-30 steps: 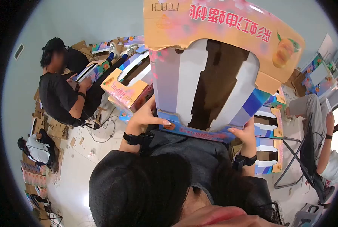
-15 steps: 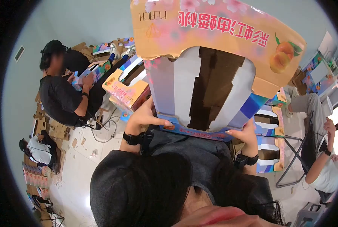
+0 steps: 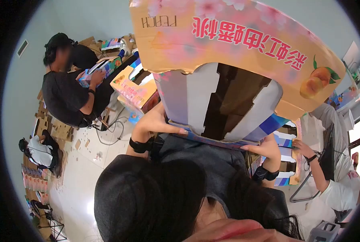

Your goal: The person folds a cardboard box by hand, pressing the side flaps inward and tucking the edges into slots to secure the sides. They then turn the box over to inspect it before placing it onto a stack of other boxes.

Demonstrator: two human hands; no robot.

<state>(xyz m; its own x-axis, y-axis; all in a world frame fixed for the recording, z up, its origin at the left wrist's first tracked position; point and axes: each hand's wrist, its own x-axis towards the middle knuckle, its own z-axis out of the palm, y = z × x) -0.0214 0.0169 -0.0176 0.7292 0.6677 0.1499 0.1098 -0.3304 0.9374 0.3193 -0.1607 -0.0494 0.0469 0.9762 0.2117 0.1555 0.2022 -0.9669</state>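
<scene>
Floor: pale and glossy (image 3: 79, 181), at the lower left of the frame, with brown cardboard pieces (image 3: 59, 129) too many to count.
Other people: at least three; one in dark clothes (image 3: 63, 92) at the upper left, one in a white top (image 3: 39, 152) at the lower left, one in a white top (image 3: 341, 191) at the right.
Box in hand: one orange, pink and purple printed cardboard box (image 3: 174, 94), upper centre of the frame, held up in front of the wearer's chest.
Stage of that box: it looked largely formed, with its walls up and white panels along both sides; a long opening (image 3: 236, 94) showed brown inside. Whether any fold was left could not be told.
Other boxes: at least five; an orange-topped one (image 3: 137, 92) over a blue-printed one (image 3: 134, 117) at the left of centre, two at the right (image 3: 282, 141) (image 3: 285, 155), and one with the person in dark clothes (image 3: 90, 78).
Hands: two; the left hand (image 3: 153, 121) and the right hand (image 3: 268, 148) were clamped on the near edge of the box, thumbs on the rim, most other fingers hidden.
Black wrist straps: two, one per wrist (image 3: 140, 146) (image 3: 264, 173).
Printed peaches: two (image 3: 312, 85), on the far orange panel.
</scene>
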